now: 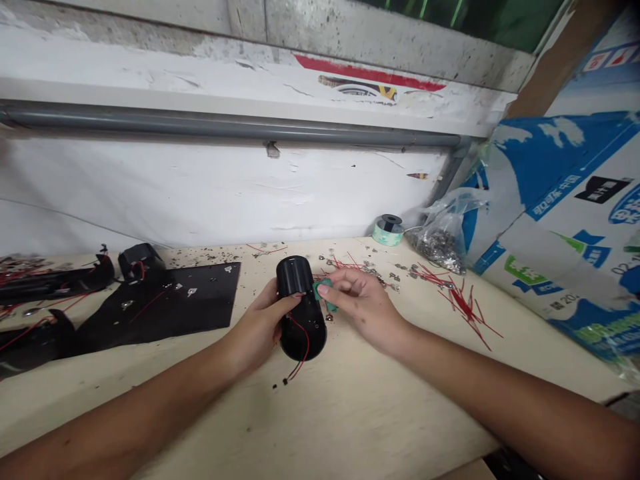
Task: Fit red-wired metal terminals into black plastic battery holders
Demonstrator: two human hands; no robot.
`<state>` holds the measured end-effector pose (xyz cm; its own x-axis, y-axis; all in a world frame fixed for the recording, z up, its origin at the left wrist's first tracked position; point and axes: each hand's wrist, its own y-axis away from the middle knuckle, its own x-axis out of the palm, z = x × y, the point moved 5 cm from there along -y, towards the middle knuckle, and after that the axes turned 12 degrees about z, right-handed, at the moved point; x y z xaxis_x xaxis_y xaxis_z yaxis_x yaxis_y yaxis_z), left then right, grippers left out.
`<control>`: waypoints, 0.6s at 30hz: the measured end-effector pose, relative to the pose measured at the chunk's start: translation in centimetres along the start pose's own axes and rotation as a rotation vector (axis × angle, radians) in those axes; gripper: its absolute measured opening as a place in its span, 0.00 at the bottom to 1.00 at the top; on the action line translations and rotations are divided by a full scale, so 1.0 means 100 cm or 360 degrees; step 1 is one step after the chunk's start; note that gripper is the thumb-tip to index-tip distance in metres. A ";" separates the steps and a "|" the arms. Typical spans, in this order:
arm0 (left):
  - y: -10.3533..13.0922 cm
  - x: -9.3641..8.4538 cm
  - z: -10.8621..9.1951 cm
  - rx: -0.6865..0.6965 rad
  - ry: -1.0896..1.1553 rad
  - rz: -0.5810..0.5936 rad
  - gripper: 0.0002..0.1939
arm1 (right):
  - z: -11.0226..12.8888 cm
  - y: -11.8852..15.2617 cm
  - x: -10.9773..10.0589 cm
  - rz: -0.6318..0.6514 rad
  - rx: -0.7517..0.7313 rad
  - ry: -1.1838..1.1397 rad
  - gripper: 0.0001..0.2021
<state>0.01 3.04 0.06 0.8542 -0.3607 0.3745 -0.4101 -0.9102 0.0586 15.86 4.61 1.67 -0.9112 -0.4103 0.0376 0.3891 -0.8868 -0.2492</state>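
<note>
The left hand [260, 317] has its fingers wrapped around a black housing [301, 337], the thumb lying across its upper face. The fingers of the right hand [373, 312] pinch a small green piece [326, 295] at the housing's right side. A thin red wire [307, 340] trails down the near end of the housing. Outward on the tabletop [280, 440], cut red wires [465, 307] lie to the right, a black sheet [205, 300] to the left, and a spool [388, 231] beside a plastic bag [440, 241] at the far right.
</note>
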 end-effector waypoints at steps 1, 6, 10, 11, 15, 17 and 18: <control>0.000 0.000 0.000 0.0007 -0.0015 0.0002 0.21 | 0.000 0.000 0.001 0.0019 0.0015 0.0017 0.14; -0.002 -0.001 0.005 0.0069 -0.0054 0.0081 0.22 | -0.007 0.001 0.007 0.0109 0.0145 -0.0072 0.17; -0.001 -0.001 0.006 0.0124 -0.0270 0.0134 0.21 | -0.009 0.004 0.011 0.0098 0.0212 -0.0106 0.20; -0.001 0.000 0.005 0.0136 -0.0349 0.0142 0.21 | -0.009 0.004 0.012 0.0095 0.0215 -0.0094 0.21; 0.003 0.001 0.001 0.0149 -0.0613 0.0131 0.17 | -0.010 0.005 0.013 0.0084 0.0121 -0.0006 0.21; 0.003 0.001 0.000 0.0158 -0.0667 0.0126 0.17 | -0.011 0.005 0.013 0.0076 0.0083 0.0045 0.21; 0.003 0.001 0.000 0.0159 -0.0677 0.0133 0.17 | -0.011 0.005 0.013 0.0068 0.0074 0.0060 0.21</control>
<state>-0.05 2.75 0.11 0.8835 -0.4666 -0.0411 -0.4682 -0.8820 -0.0532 14.69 3.87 0.53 -0.8978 -0.4403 -0.0085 0.4326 -0.8781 -0.2045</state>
